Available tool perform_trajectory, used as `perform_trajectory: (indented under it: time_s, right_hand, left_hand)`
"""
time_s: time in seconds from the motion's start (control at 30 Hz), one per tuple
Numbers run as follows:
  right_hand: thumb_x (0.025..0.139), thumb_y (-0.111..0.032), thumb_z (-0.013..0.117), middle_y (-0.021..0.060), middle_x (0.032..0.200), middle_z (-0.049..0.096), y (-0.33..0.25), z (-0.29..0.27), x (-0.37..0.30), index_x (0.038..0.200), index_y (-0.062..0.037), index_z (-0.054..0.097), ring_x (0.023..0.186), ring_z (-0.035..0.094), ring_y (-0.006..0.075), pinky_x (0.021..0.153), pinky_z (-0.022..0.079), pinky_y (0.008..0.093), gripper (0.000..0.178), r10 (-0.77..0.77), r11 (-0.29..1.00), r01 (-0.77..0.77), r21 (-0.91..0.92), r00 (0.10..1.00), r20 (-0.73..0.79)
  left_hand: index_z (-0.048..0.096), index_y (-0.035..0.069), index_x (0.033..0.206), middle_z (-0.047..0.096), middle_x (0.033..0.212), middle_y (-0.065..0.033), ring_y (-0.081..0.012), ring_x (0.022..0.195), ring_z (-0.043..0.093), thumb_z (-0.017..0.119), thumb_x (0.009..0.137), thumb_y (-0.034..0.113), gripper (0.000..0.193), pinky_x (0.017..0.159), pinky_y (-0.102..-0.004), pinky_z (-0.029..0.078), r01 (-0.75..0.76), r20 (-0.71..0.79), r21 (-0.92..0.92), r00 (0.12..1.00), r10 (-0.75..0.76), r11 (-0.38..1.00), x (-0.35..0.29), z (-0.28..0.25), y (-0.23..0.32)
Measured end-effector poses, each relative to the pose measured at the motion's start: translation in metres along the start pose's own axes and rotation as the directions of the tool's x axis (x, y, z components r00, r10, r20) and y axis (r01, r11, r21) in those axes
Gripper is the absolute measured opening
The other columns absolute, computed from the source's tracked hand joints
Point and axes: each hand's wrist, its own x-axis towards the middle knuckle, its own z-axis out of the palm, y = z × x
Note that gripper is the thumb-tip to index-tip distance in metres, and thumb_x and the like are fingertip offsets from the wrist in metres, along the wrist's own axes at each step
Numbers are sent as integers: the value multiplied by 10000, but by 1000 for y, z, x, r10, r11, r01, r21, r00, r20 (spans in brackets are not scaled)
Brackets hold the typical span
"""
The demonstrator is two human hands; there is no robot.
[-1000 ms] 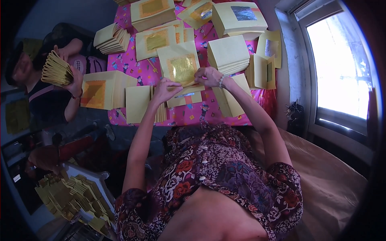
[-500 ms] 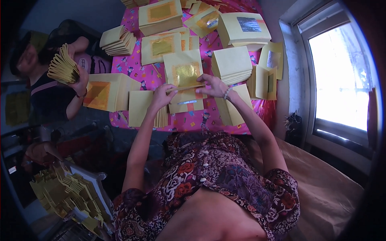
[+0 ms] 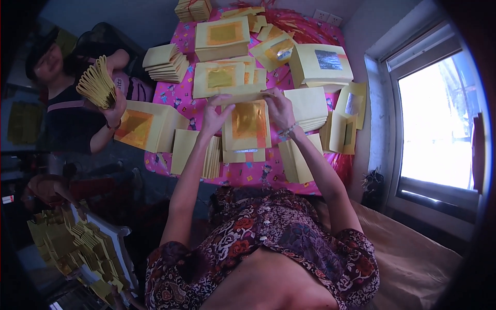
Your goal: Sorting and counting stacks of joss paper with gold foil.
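A yellow paper sheet with a shiny gold foil square (image 3: 249, 122) and an orange border lies in front of me on the table. My left hand (image 3: 214, 114) pinches the left end of its far edge, which stands folded up as a narrow strip. At the right end of that strip, the fingers and thumb of my right hand (image 3: 280, 109) are closed on the paper. Under the sheet, nearer to me, shows another yellow paper (image 3: 243, 156) with a silver and orange patch.
A pink patterned cloth (image 3: 235, 173) covers the table. Yellow paper stacks surround my hands: a fanned stack (image 3: 194, 152) at left, a silver-patched stack (image 3: 320, 64) far right. Red fringe (image 3: 297, 23) lies at the back. At left, another person holds a fanned paper bundle (image 3: 97, 82).
My hands have moved from the sheet's near side to its far edge. The gold foil now lies on the near side of the folded strip. The whole view has shifted slightly.
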Motion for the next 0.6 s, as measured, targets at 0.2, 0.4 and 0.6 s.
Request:
perform_trajectory:
  time_s: [0.2, 0.4, 0.6]
  right_hand:
    - [874, -76, 572, 84, 897, 601, -21, -7, 22, 1027, 2, 504, 841, 555, 129, 756, 453, 265, 184, -17, 989, 37, 141, 990, -141]
    - [907, -77, 506, 71, 949, 561, 15, 16, -12, 1149, 10, 449, 865, 529, 108, 786, 444, 254, 264, 113, 963, -78, 259, 986, -123]
    - [904, -64, 506, 75, 1000, 562, 16, 20, -23, 1195, 10, 420, 916, 542, 123, 814, 452, 269, 312, 150, 945, -107, 308, 982, -118]
  left_hand:
    - [591, -1, 998, 650, 929, -68, -118, 844, 604, 655, 810, 63, 208, 756, -262, 481, 4, -103, -262, 994, -32, 965, 32, -3, 38]
    - [582, 3, 1056, 643, 961, -33, -86, 838, 592, 615, 846, 95, 232, 739, -246, 477, 227, -54, -442, 959, -278, 868, 12, 15, 28]
    - [572, 5, 1080, 636, 982, -37, -82, 864, 591, 616, 855, 111, 253, 740, -248, 482, 180, -74, -453, 969, -237, 873, 2, 24, 16]
